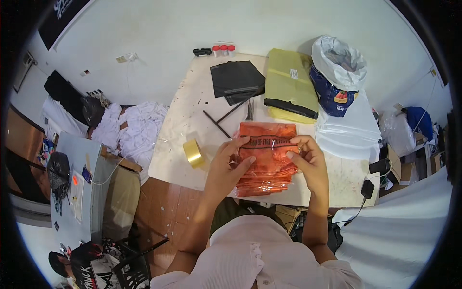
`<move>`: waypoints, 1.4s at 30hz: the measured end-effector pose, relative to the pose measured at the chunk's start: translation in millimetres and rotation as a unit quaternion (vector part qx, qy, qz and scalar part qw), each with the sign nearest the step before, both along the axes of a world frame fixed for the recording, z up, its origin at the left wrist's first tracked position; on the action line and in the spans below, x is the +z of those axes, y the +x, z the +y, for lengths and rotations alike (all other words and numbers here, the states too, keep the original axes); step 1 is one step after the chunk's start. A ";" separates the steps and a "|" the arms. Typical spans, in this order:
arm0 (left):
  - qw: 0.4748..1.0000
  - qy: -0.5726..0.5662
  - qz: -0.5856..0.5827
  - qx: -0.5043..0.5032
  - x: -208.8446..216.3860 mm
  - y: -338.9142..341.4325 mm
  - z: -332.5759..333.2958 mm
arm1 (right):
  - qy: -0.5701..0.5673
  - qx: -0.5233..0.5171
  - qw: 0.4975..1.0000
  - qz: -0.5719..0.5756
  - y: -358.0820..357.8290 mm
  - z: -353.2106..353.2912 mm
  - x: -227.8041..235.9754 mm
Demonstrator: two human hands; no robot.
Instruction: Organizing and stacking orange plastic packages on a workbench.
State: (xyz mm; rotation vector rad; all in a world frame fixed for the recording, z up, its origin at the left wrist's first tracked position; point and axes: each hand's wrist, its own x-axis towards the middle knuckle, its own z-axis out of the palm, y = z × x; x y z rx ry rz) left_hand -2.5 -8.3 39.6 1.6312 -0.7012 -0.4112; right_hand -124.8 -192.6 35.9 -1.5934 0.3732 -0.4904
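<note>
An orange packet (269,155) in clear plastic, with dark printing across it, lies before me at the table's near edge. My left hand (229,164) pinches its left side, thumb on top and index finger along the upper edge. At the right side my right hand (309,156) grips it the same way, fingers curled round the upper corner. More orange plastic-wrapped packets (264,187) show beneath it in a stack. Just beyond are a pointed dark metal tool (250,111), perhaps scissors, partly covered, and a thin black T-shaped piece (218,121). A roll of yellow tape (193,153) stands left of my left hand.
Farther back lie black flat bags (237,79) and folded yellow-green sheeting (290,82). At the right stand a blue-and-white sack (337,72) and white sheets (346,137). Black adapters (367,189) with cords hang by the right edge. A person (84,265) is at lower left.
</note>
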 end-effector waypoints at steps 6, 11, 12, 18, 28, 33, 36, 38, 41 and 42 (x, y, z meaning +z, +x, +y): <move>0.975 -0.220 -0.035 -0.029 59.4 36.5 -8.3 | -0.108 -0.049 0.990 -0.078 -0.9 4.4 60.6; 0.927 -0.035 -0.207 -0.312 138.5 38.4 -16.1 | -0.342 -0.111 0.906 -0.222 -2.5 21.8 107.5; 0.929 -0.031 -0.210 -0.302 140.2 35.3 -15.6 | -0.297 -0.051 0.944 -0.136 -3.3 33.8 115.9; 0.964 -0.118 -0.140 -0.194 93.7 33.6 -4.8 | -0.002 -0.097 0.986 -0.135 8.9 19.7 75.2; 0.970 -0.158 0.183 0.002 27.6 21.7 -8.6 | 0.048 -0.044 0.989 -0.135 21.8 23.8 43.7; 0.985 -0.115 0.124 0.037 2.1 10.4 -14.6 | 0.037 -0.016 0.997 -0.063 26.5 -2.7 7.9; 0.993 -0.112 0.028 0.040 -15.9 9.4 -12.0 | 0.068 -0.014 0.998 -0.004 25.8 -5.9 -2.6; 0.993 -0.117 0.006 0.034 -22.4 9.8 -7.4 | 0.086 -0.018 0.996 -0.033 23.5 3.8 7.8; 0.979 -0.178 0.090 0.046 11.8 -6.3 -9.8 | 0.076 -0.032 0.995 -0.064 13.8 9.4 22.1; 0.951 -0.231 0.194 0.068 24.6 -12.7 -11.5 | 0.047 -0.037 0.996 -0.066 9.1 10.1 25.9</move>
